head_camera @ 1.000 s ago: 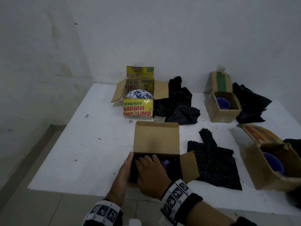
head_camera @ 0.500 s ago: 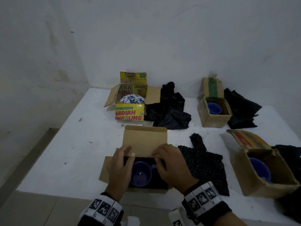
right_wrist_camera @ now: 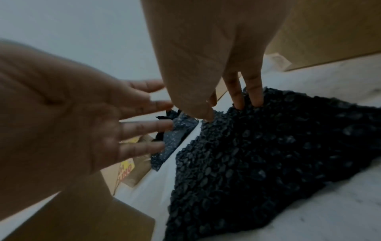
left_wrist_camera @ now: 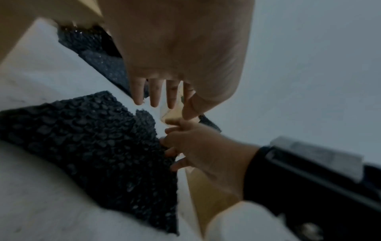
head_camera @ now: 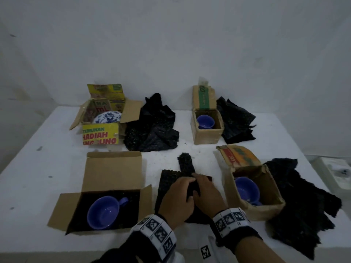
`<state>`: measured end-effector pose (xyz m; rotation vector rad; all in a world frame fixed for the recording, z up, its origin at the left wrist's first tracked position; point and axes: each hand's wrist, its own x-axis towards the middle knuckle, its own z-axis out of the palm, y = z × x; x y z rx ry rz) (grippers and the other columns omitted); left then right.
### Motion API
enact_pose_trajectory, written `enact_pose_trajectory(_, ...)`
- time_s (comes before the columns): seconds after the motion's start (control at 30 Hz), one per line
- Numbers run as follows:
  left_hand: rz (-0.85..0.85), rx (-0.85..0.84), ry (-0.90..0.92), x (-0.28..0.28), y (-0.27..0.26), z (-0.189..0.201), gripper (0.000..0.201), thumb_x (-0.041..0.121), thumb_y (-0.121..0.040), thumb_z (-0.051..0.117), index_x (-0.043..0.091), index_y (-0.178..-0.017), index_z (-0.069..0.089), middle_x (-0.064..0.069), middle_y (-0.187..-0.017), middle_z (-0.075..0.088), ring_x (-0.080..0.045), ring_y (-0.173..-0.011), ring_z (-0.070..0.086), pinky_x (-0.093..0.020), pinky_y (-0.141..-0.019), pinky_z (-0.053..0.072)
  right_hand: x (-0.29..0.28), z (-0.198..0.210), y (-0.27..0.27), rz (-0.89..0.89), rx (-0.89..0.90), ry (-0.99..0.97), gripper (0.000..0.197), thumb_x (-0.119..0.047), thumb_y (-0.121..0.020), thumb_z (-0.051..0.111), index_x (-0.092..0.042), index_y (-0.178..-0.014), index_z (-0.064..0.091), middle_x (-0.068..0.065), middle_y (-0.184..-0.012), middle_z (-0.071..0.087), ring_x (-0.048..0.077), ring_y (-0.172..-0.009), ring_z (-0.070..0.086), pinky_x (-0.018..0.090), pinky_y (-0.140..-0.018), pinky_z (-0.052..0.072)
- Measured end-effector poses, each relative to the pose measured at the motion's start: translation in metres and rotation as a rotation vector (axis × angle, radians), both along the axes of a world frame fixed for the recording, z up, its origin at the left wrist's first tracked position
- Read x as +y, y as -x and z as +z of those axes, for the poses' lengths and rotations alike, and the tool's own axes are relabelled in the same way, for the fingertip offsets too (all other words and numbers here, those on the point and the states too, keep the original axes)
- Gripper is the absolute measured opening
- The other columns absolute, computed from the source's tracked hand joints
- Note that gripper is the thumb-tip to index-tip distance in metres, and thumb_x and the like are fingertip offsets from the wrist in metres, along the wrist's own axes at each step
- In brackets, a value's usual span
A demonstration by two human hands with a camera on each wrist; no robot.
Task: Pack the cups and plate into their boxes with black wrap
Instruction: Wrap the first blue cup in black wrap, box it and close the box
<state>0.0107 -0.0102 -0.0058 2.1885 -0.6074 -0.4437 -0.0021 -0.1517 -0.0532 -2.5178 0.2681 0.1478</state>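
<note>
A flat sheet of black wrap [head_camera: 185, 164] lies on the white table [head_camera: 47, 168] between two open boxes. My right hand [head_camera: 207, 192] pinches its near part, fingertips dug into the bubbles [right_wrist_camera: 268, 154]. My left hand [head_camera: 178, 196] hovers beside it with fingers straight and spread [right_wrist_camera: 82, 122]. The front-left box [head_camera: 114, 168] is lined with black wrap and holds a blue cup [head_camera: 104, 211]. The front-right box [head_camera: 254, 209] holds a second blue cup [head_camera: 247, 190]. The back-right box [head_camera: 207, 135] holds a third cup [head_camera: 205, 121]. A blue-patterned plate [head_camera: 108, 117] sits in the yellow box [head_camera: 100, 136].
Crumpled black wrap lies beside the yellow box [head_camera: 152, 128], behind the back-right box [head_camera: 235, 120] and at the table's right edge [head_camera: 303, 205]. A white object [head_camera: 336, 173] sits off the table to the right. The near table edge runs under my wrists.
Both hands left the front-left box and moved right onto the flat black wrap. That box now stands open with its cup uncovered.
</note>
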Motion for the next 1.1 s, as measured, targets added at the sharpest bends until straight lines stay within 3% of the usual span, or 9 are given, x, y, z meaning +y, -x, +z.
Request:
enact_pose_trajectory(0.1, 0.056, 0.055, -0.172, -0.016, -0.006, -0.026, 0.051, 0.014, -0.093, 0.04, 0.025, -0.141, 0.026, 0.001, -0.148, 0.028, -0.017, -0.131, 0.035, -0.033, -0.105, 0.038, -0.007, -0.015, -0.003, 0.061, 0.095, 0.039, 0.063, -0.021, -0.092, 0.047, -0.024, -0.149, 0.018, 0.002, -0.15, 0.029, 0.022, -0.133, 0.034, 0.036, -0.099, 0.043)
enact_pose_trajectory(0.17, 0.103, 0.103, -0.25, -0.023, -0.009, -0.036, 0.053, 0.015, -0.093, 0.039, 0.024, -0.143, 0.023, -0.002, -0.148, 0.029, -0.02, -0.129, 0.037, -0.035, -0.104, 0.038, -0.009, -0.023, -0.002, 0.108, 0.116, 0.127, 0.06, -0.026, -0.094, 0.044, -0.024, -0.149, 0.018, 0.003, -0.147, 0.03, 0.024, -0.13, 0.034, 0.036, -0.094, 0.045)
enact_pose_trajectory(0.37, 0.144, 0.105, -0.381, -0.034, -0.018, -0.052, 0.056, 0.019, -0.09, 0.042, 0.028, -0.143, 0.025, -0.005, -0.142, 0.035, -0.026, -0.128, 0.034, -0.038, -0.102, 0.039, -0.014, -0.036, 0.001, 0.118, 0.017, 0.187, 0.032, -0.027, -0.094, 0.042, -0.021, -0.125, 0.052, 0.004, -0.126, 0.046, 0.022, -0.113, 0.042, 0.031, -0.076, 0.045)
enact_pose_trajectory(0.53, 0.159, 0.071, -0.425, -0.039, -0.024, -0.045, 0.044, 0.029, -0.091, 0.045, 0.028, -0.134, 0.041, -0.003, -0.135, 0.041, -0.024, -0.124, 0.038, -0.036, -0.098, 0.042, -0.013, -0.032, -0.005, 0.001, -0.016, 0.036, 0.019, -0.023, -0.09, 0.047, -0.025, -0.105, 0.06, 0.002, -0.114, 0.048, 0.02, -0.101, 0.047, 0.032, -0.072, 0.046)
enact_pose_trajectory(0.63, 0.228, 0.005, -0.36, -0.041, -0.028, -0.036, 0.035, 0.024, -0.091, 0.046, 0.026, -0.126, 0.05, -0.001, -0.128, 0.046, -0.021, -0.118, 0.044, -0.035, -0.096, 0.043, -0.014, -0.019, -0.005, -0.064, -0.04, -0.077, 0.016, -0.025, -0.091, 0.051, -0.027, -0.104, 0.061, 0.001, -0.113, 0.045, 0.021, -0.095, 0.051, 0.033, -0.076, 0.049)
enact_pose_trajectory(0.8, 0.296, -0.143, -0.164, -0.037, -0.034, -0.003, 0.014, 0.024, -0.089, 0.054, 0.026, -0.099, 0.064, 0.003, -0.105, 0.058, -0.014, -0.094, 0.056, -0.022, -0.077, 0.043, -0.022, 0.017, -0.003, -0.073, -0.246, -0.133, 0.014, -0.025, -0.08, 0.063, -0.021, -0.092, 0.059, 0.004, -0.128, 0.044, 0.021, -0.123, 0.042, 0.03, -0.098, 0.038)
enact_pose_trajectory(0.93, 0.228, -0.207, 0.04, -0.021, -0.037, 0.043, 0.01, 0.017, -0.086, 0.059, 0.023, -0.091, 0.064, 0.003, -0.096, 0.059, -0.009, -0.084, 0.052, -0.017, -0.073, 0.039, -0.02, 0.057, -0.006, 0.058, -0.426, -0.149, 0.016, -0.021, -0.075, 0.061, -0.016, -0.09, 0.057, 0.001, -0.135, 0.049, 0.018, -0.133, 0.035, 0.043, -0.109, 0.027)
enact_pose_trajectory(1.0, 0.218, -0.164, 0.143, -0.003, -0.039, 0.066, 0.013, 0.013, -0.086, 0.061, 0.025, -0.087, 0.064, 0.003, -0.094, 0.065, -0.011, -0.081, 0.057, -0.021, -0.074, 0.046, -0.01, 0.074, -0.011, 0.123, -0.482, -0.206, 0.014, -0.018, -0.077, 0.054, -0.017, -0.091, 0.054, -0.009, -0.11, 0.06, 0.011, -0.117, 0.048, 0.053, -0.106, 0.03)
enact_pose_trajectory(1.1, 0.211, -0.094, 0.261, 0.04, -0.043, 0.09, 0.029, 0.001, -0.082, 0.062, 0.03, -0.079, 0.063, 0.001, -0.086, 0.069, -0.02, -0.075, 0.062, -0.029, -0.072, 0.049, 0.016, 0.099, -0.017, 0.228, -0.566, -0.365, 0.015, -0.009, -0.079, 0.051, -0.023, -0.083, 0.046, -0.008, -0.078, 0.055, 0.018, -0.075, 0.056, 0.05, -0.069, 0.047)
